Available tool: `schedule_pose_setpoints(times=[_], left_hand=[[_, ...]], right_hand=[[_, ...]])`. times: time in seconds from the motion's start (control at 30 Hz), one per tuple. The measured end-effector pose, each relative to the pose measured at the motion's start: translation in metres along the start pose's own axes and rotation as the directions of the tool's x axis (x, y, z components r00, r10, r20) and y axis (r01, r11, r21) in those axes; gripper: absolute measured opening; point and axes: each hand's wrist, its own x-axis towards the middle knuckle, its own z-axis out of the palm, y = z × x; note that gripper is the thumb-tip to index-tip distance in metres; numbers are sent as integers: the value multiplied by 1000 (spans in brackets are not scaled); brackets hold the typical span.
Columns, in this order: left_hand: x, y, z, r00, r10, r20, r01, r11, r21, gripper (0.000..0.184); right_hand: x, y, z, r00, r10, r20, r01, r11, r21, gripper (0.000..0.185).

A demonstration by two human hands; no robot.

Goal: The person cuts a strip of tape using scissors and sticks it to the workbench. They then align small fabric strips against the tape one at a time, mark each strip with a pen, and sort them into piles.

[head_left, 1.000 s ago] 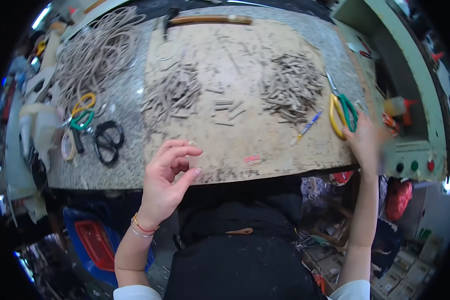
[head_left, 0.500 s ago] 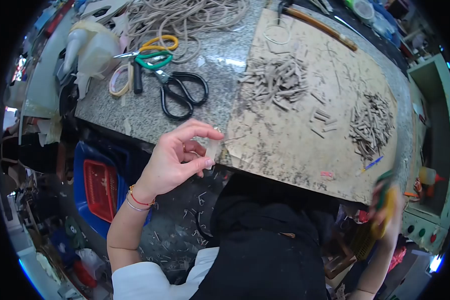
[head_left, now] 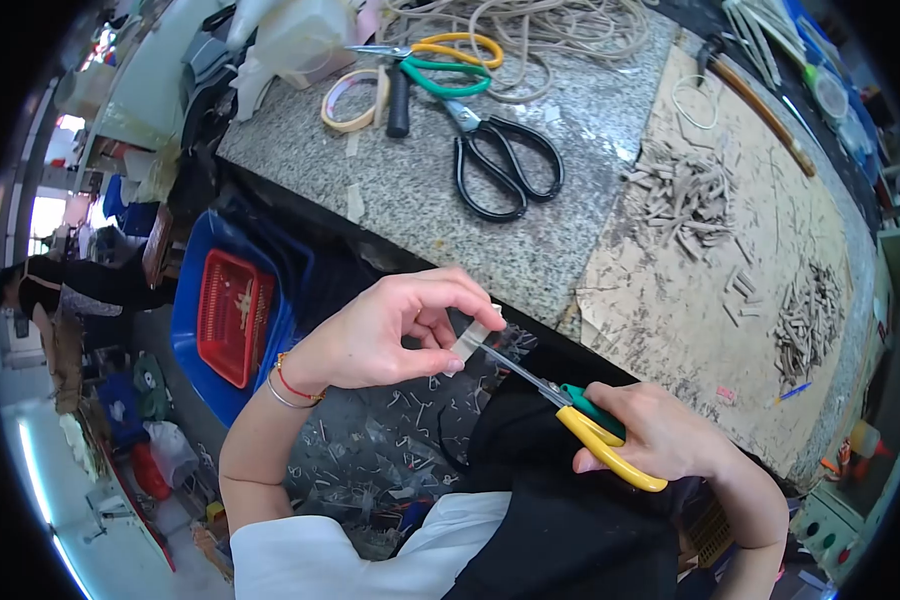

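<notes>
Little pale strip (head_left: 472,341) is just off the surface's (head_left: 530,245) near edge, pinched by its ends in the left hand (head_left: 382,328). Looks light, thin, kinda bendy, so yeah, I'd grab the ends too. Right hand (head_left: 660,432) grips the yellow-and-green scissors (head_left: 598,436), also off the surface; tips at the strip, can't tell if touching. Black-handled scissors (head_left: 515,168) lie on the surface.

So the little pale strip (head_left: 468,343) is short, flat and off-white, pinched at its ends between thumb and forefinger of the left hand (head_left: 395,330), sitting at a slant past the table edge. The scissors (head_left: 558,394) have one green handle and one yellow, gripped in the right hand (head_left: 660,430). Slim metal blades look nearly together, tips right at the strip, can't tell if they're touching.
</notes>
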Motion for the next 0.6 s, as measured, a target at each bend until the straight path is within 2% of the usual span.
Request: schedule_pose_setpoints(times=[0.17,0.27,0.3,0.33,0.37,0.4,0.43,0.47,0.53,0.6], left_hand=[[-7,-4,-4,1000,0,-1,0,1000,-11,44],[-12,-12,-15,995,64,-78,-58,995,76,43],[-14,-12,-24,978,23,-207,-19,1000,19,40],[-17,-17,-38,936,85,-341,-72,996,50,34],[-13,-31,-55,837,213,-504,-111,968,224,26],[-12,-38,-69,768,270,-581,-107,948,299,23],[-8,-47,-85,721,314,-618,-114,933,342,22],[-9,-53,-91,694,245,-677,-63,957,282,18],[0,-77,-105,662,436,-609,-49,837,545,17],[2,-82,-103,610,552,-568,45,692,721,15]], right_hand=[[6,-6,2,1000,-13,-22,15,994,110,62],[9,0,10,998,11,-55,-7,997,70,63],[8,-1,11,999,22,-41,-19,997,68,63],[8,-1,14,999,33,-25,-32,997,67,63],[7,0,19,999,2,-39,1,997,77,64],[6,-1,22,1000,-6,-26,8,996,90,63],[5,-2,24,1000,13,-17,-11,996,92,62],[4,-2,26,999,31,-8,-30,995,94,62],[1,0,29,998,25,-53,-17,990,140,58],[-1,2,30,996,33,-87,-17,984,177,56]])
